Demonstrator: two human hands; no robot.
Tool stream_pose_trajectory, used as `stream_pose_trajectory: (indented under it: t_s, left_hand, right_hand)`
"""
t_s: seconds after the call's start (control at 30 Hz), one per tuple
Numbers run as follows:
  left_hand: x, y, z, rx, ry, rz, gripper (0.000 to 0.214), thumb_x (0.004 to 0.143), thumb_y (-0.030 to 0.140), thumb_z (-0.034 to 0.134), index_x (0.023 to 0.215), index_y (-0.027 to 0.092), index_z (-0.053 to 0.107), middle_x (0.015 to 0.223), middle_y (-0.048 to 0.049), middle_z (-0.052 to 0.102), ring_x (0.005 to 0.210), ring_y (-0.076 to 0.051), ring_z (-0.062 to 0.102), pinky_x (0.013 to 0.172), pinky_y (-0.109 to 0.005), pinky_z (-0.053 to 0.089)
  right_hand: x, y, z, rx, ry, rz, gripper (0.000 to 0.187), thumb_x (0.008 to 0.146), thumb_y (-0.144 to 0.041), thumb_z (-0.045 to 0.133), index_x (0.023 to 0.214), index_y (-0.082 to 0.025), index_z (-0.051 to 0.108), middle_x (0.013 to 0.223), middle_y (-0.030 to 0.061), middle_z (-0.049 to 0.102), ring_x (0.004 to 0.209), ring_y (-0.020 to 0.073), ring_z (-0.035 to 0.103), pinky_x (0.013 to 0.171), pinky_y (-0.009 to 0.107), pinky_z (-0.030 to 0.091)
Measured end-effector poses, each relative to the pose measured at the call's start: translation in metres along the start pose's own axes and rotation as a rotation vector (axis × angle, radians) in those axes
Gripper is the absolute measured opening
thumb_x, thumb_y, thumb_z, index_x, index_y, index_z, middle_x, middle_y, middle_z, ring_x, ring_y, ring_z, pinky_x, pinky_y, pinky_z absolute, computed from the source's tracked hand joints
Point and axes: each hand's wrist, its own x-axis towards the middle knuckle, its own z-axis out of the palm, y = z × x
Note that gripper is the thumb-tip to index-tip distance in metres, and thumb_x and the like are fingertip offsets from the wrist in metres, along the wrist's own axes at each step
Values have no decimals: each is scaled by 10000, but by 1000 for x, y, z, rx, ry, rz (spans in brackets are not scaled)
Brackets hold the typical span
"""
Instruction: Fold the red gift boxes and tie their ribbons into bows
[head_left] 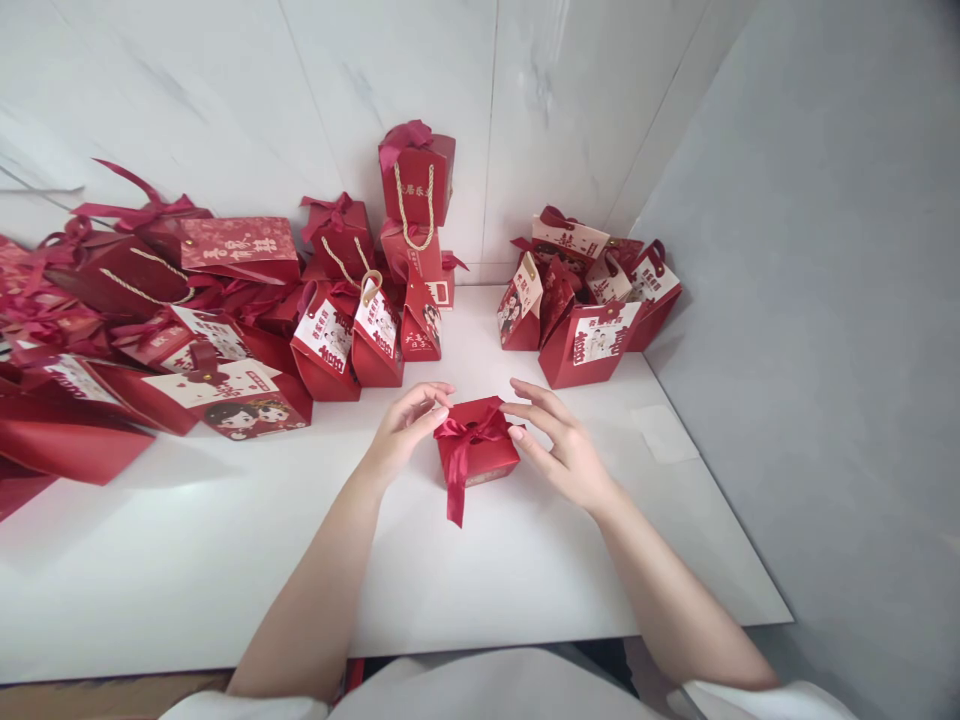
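A red gift box [491, 462] sits on the white table in front of me, topped with a tied dark-red satin ribbon [459, 460]. One ribbon tail hangs down over its front. At the box's left side is my left hand [412, 418], fingers apart and slightly curled, thumb near the ribbon. My right hand [559, 445] hovers at the right side with spread fingers, its fingertips close to the bow. Whether either hand's fingertips touch the box or ribbon, I cannot tell. Neither hand grips anything.
Many red gift boxes [240, 250] crowd the left of the white table [300, 560]. A box with a gold cord [416, 180] is stacked near the wall. Another group of boxes [589, 345] stands at the back right, by a grey panel [817, 300]. A pale square [664, 433] lies near the right edge.
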Motion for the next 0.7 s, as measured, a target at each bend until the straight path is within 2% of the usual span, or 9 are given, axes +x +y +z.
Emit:
stream_pose_trajectory:
  t_s: [0.1,0.23,0.37,0.47,0.57,0.7]
  left_hand:
    - [-1,1,-5,50,-7,17,170,816,382,665,860,224,621,1259,-104,604,1262,-302,535,1008,-398,448]
    - [-4,3,-9,129,-97,26,178,839,390,639,799,221,603,1257,-112,610,1344,-306,458,1069,-425,403]
    - [-4,2,-13,167,-152,-6,179,825,398,674,785,226,643,1375,-95,552,1326,-307,477,1132,-451,332]
    - [-3,-1,-12,99,-173,-15,196,837,385,666,742,217,636,1378,-84,556,1317,-295,492,1120,-433,350]
    - [-1,-3,-9,14,-182,-23,214,844,367,658,719,203,598,1343,-92,580,1282,-290,527,1080,-429,392]
    - [0,-4,-3,-33,-138,-46,248,826,364,674,689,192,560,1281,-104,615,1231,-295,563,1068,-441,399]
  right_hand:
    - [0,-1,1,-72,3,-49,280,990,-343,506,1219,-254,641,1467,100,476,1328,276,494,1102,491,438]
    - [0,-5,2,-152,23,-144,221,984,-303,505,1142,-232,642,1440,118,494,1302,285,505,1068,492,457]
    - [-2,-10,7,-193,77,-222,185,960,-277,532,1119,-225,612,1422,131,499,1337,300,465,1084,513,432]
    - [-4,-17,14,-253,17,-276,296,949,-275,540,1237,-217,579,1487,139,424,1422,319,354,1145,561,343]
    - [-5,-24,19,-324,-84,-268,414,945,-238,500,1358,-231,524,1558,127,327,1477,327,244,1180,620,228]
    - [-6,-28,20,-323,-156,-278,390,927,-225,512,1306,-273,593,1573,98,309,1493,331,196,1184,645,160]
